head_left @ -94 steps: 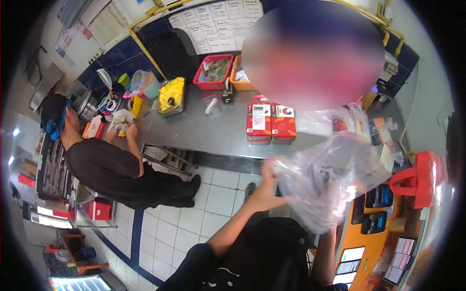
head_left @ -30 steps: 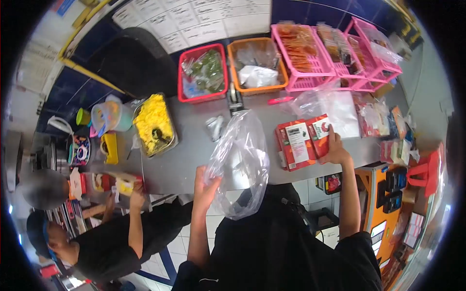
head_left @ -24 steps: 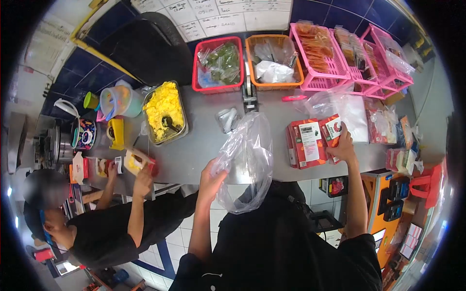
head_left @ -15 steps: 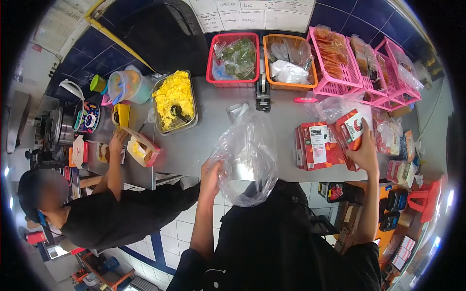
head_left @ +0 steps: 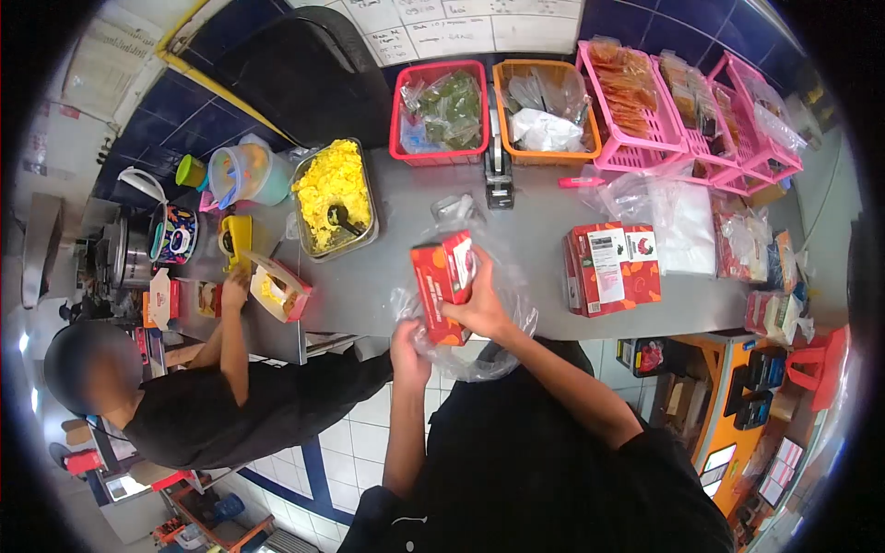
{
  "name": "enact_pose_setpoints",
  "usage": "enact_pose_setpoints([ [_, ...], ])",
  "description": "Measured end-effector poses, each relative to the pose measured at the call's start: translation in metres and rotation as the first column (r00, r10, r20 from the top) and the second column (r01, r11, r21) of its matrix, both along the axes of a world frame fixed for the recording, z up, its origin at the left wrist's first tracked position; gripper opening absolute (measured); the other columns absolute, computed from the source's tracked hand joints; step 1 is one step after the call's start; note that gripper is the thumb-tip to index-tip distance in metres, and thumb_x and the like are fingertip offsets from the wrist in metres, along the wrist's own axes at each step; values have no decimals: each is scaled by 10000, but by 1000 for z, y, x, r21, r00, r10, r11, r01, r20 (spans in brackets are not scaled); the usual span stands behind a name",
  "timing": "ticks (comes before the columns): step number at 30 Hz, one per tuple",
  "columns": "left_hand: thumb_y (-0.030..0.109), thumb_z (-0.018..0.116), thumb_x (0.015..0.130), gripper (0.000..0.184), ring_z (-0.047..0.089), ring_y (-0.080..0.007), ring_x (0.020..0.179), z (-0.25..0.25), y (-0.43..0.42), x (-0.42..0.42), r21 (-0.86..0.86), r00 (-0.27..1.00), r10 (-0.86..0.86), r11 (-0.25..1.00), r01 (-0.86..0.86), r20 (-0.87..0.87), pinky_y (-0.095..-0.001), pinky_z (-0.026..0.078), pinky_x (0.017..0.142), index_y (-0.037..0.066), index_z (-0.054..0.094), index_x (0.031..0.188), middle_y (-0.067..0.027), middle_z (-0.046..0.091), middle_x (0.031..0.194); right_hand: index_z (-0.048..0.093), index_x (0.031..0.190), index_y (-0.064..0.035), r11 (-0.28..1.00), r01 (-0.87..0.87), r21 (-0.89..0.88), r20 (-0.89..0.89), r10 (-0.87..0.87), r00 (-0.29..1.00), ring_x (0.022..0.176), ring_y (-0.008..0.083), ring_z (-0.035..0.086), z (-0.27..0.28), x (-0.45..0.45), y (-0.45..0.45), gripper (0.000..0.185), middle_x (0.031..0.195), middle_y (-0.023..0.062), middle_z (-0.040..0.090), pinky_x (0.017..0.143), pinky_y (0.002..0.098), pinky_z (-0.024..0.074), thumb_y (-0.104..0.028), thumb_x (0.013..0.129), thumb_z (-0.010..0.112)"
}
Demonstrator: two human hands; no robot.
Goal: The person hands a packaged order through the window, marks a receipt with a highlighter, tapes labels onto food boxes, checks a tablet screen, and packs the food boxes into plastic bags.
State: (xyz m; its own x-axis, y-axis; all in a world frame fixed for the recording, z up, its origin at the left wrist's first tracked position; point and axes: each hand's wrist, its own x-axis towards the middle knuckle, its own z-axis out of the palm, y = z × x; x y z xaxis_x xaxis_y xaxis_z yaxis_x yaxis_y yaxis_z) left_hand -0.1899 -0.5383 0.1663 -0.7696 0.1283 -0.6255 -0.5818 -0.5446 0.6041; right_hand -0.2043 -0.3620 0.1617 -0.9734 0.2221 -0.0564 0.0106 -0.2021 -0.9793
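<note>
A red printed food box [head_left: 444,276] is gripped in my right hand [head_left: 481,300], over the mouth of a clear plastic bag [head_left: 505,346]. My left hand [head_left: 410,352] is closed on the bag's left edge, just below the box. How far the box is inside the bag I cannot tell. To the right, more red boxes [head_left: 612,269] stand together on the steel counter, with a white label on top of one.
At the back are a red basket [head_left: 441,158], an orange basket [head_left: 553,158] and pink baskets [head_left: 636,158]. A tape dispenser [head_left: 499,180] stands between two of them. A tray of yellow food [head_left: 334,198] is on the left, where a co-worker [head_left: 249,405] handles open boxes [head_left: 279,290].
My right hand has lifted a red box from the stack on the right and carried it left to the plastic bag. The bag now sits lower, around and behind the box.
</note>
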Motion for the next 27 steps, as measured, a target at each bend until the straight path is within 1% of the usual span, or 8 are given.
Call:
enact_pose_setpoints([
  [3,185,549,909,423,513,-141,724,17,-20,-4,238,992,91,969,-69,-83,-328,449,693,90,566,1321,-6,527,815,227,1511,-88,800,-35,599,7,38,999,1342,380,414,-11,21,23,1119,1356,241,410,1113,492,371,-174,619,897],
  [5,170,588,894,88,488,-153,751,36,-16,-14,307,976,197,938,-159,-95,-329,430,693,92,550,880,-14,484,769,283,1500,-111,639,-248,728,85,276,958,1325,409,414,-9,32,49,1110,1347,243,413,1101,508,377,-225,589,907],
  [10,117,594,913,132,476,-143,727,43,14,-18,304,996,67,951,-48,-52,-314,431,682,86,568,1039,-7,486,801,384,1489,-171,279,-500,820,355,437,826,1266,444,458,14,36,62,1058,1312,211,437,1068,547,395,-414,580,866],
  [15,148,778,852,599,599,-196,912,45,13,22,-335,941,-190,938,90,-280,-320,501,733,24,491,1363,-55,595,1146,527,1347,-65,556,-431,711,523,-8,852,1145,443,590,3,13,80,814,1209,298,585,962,500,485,-395,656,803],
  [17,162,903,721,848,569,-301,1192,53,10,24,-983,688,-713,184,-8,-139,-378,494,984,15,433,1412,-185,529,1323,545,1283,28,593,-467,656,569,17,822,1093,437,623,20,7,96,807,1151,322,623,955,474,495,-424,662,790],
  [21,169,911,695,851,514,-287,1257,-12,53,27,-961,627,-732,150,-234,-267,-367,488,977,18,448,1393,-184,437,1441,545,1258,109,569,-324,756,461,-111,881,1115,427,628,36,6,97,850,1189,321,632,961,470,494,-474,681,772],
  [23,195,870,712,726,525,-295,1250,-57,78,35,-510,864,-350,850,131,-362,-398,462,1017,-28,522,1309,-182,584,1281,566,1204,150,671,-378,638,563,-73,823,1127,443,612,46,5,98,844,1208,356,606,978,449,486,-496,691,749],
  [27,193,778,821,569,603,-269,1147,-76,78,54,-600,667,-722,620,506,-183,-380,482,980,-33,550,1291,-147,642,1214,590,1208,113,754,-444,484,653,27,757,1110,420,638,19,-2,110,792,1166,312,654,967,443,492,-500,724,718],
])
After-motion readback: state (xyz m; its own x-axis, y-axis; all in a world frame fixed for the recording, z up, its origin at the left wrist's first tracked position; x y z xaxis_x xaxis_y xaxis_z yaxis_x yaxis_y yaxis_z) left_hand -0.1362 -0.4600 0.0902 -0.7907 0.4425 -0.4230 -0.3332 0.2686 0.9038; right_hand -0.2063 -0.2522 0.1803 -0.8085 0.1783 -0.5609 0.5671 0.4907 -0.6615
